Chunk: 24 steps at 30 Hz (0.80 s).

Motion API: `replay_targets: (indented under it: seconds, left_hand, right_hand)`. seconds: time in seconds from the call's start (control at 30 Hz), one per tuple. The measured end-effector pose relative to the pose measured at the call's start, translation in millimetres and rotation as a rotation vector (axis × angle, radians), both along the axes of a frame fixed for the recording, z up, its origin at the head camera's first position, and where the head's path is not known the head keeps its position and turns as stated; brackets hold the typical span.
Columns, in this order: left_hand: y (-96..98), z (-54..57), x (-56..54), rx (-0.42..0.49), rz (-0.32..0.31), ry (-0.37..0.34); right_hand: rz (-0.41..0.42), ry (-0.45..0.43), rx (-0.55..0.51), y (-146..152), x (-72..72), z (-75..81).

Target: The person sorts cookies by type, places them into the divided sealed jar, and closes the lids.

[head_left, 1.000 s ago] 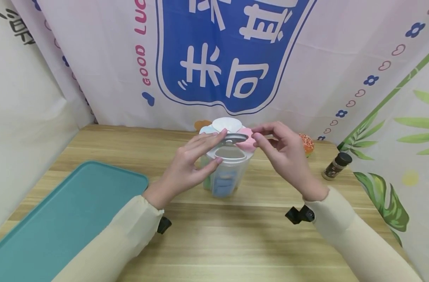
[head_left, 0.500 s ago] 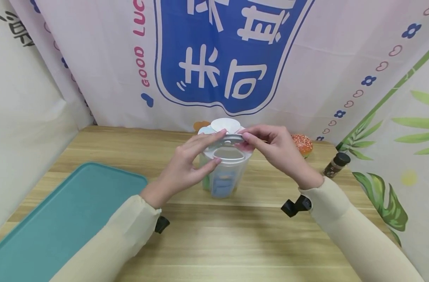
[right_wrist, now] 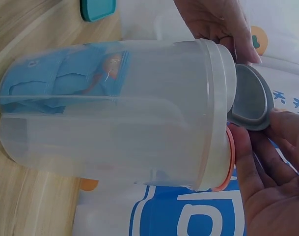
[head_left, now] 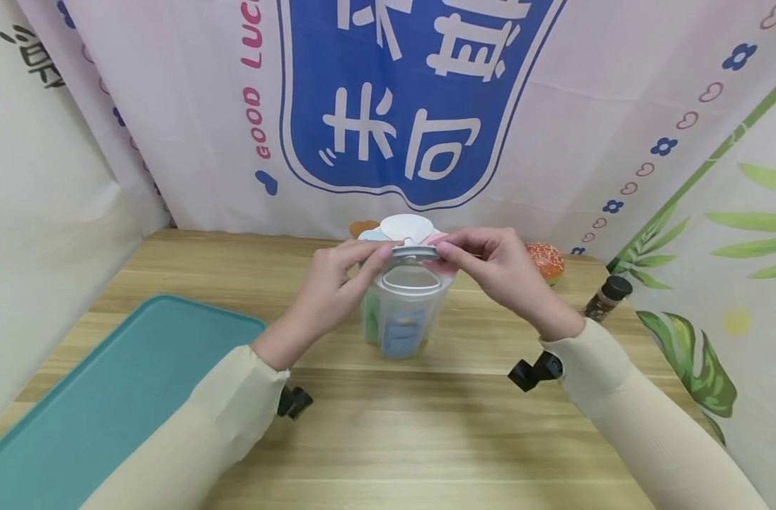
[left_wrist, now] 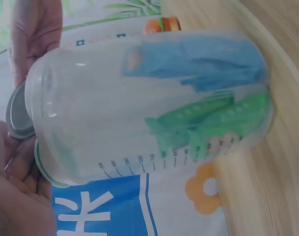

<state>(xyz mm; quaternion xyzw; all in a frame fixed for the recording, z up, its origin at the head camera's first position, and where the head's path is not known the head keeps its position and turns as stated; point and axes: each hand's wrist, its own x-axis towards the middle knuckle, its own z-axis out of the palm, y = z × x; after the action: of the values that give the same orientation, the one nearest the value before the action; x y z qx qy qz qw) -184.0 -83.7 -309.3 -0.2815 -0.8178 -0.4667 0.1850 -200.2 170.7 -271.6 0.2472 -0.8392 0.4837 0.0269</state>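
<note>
A clear plastic storage canister (head_left: 403,319) with several compartments stands upright on the table. Its front grey lid (head_left: 415,251) is flipped up, baring an opening (head_left: 412,277). My left hand (head_left: 327,283) pinches that lid's left edge between thumb and fingers. At the opposite edge, my right hand (head_left: 499,273) pinches it too, also seen with the grey lid (right_wrist: 252,96) in the right wrist view. Blue packets (right_wrist: 66,76) lie in the front compartment, and green packets (left_wrist: 208,118) in the left one. A white lid (head_left: 407,227) tops the back; a pink lid is partly behind my right fingers.
A teal tray (head_left: 120,382) lies on the left of the wooden table (head_left: 388,439). Behind my right hand sit a toy burger (head_left: 546,262) and a black-capped shaker jar (head_left: 607,297). A printed cloth (head_left: 203,142) hangs right behind the table.
My right hand has come left from beside the canister onto the grey lid's edge. My left thumb has moved up from the opening's rim to the lid.
</note>
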Motion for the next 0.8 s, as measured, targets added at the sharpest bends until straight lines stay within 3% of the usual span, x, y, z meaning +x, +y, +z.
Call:
replay_targets:
  seconds: [0.2, 0.53, 0.8]
  left_hand:
    - [1.7, 6.4, -1.8, 0.007, 0.030, -0.070]
    - [-12.8, 13.7, -5.6, -0.132, -0.071, -0.181]
    - [-20.5, 14.8, -7.1, -0.204, -0.145, -0.171]
  right_hand:
    - [0.009, 0.013, 0.011, 0, 0.6, 0.0]
    - [0.122, 0.077, 0.024, 8, 1.6, -6.2]
    - [0.220, 0.204, 0.043, 13, 3.6, -14.8]
